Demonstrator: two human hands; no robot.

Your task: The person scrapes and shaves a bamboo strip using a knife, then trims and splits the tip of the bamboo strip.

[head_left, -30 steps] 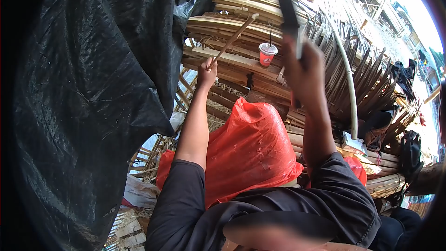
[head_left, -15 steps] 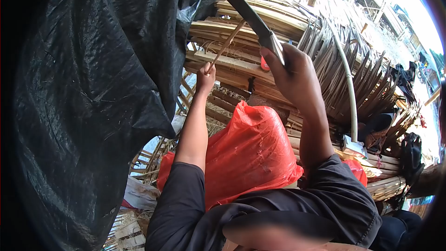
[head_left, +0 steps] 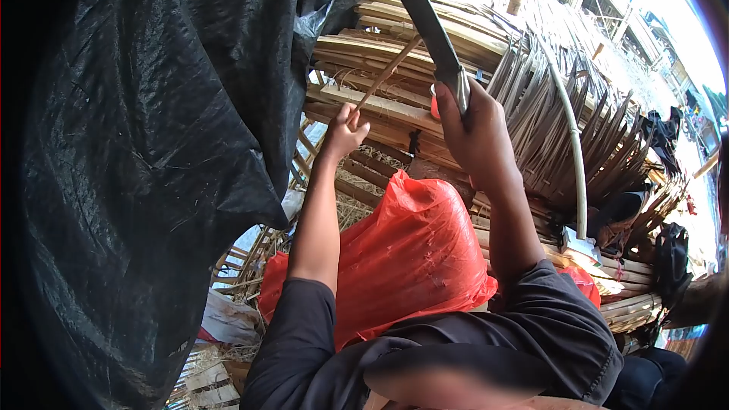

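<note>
My left hand (head_left: 345, 134) is closed on the lower end of a thin brown stick (head_left: 391, 68), which slants up and to the right. In my right hand (head_left: 478, 129) is the handle of a dark, broad-bladed knife (head_left: 431, 34). Its blade points up and to the left, and its edge lies at or close to the stick's upper end; whether they touch I cannot tell. Behind my right fingers a red cup (head_left: 435, 104) is mostly hidden. Red plastic sheeting (head_left: 418, 250) covers a bulky shape between my forearms.
A black tarp (head_left: 152, 144) hangs along the left side. Stacked split bamboo (head_left: 380, 102) lies beyond my hands. Dried palm leaves (head_left: 562, 121) with a pale pole (head_left: 571, 129) across them are at the right, above a small white box (head_left: 581, 244).
The knife came down from its raised position to the stick's upper end, then shifted slightly right. My left hand has turned a little, its fingers looser around the stick.
</note>
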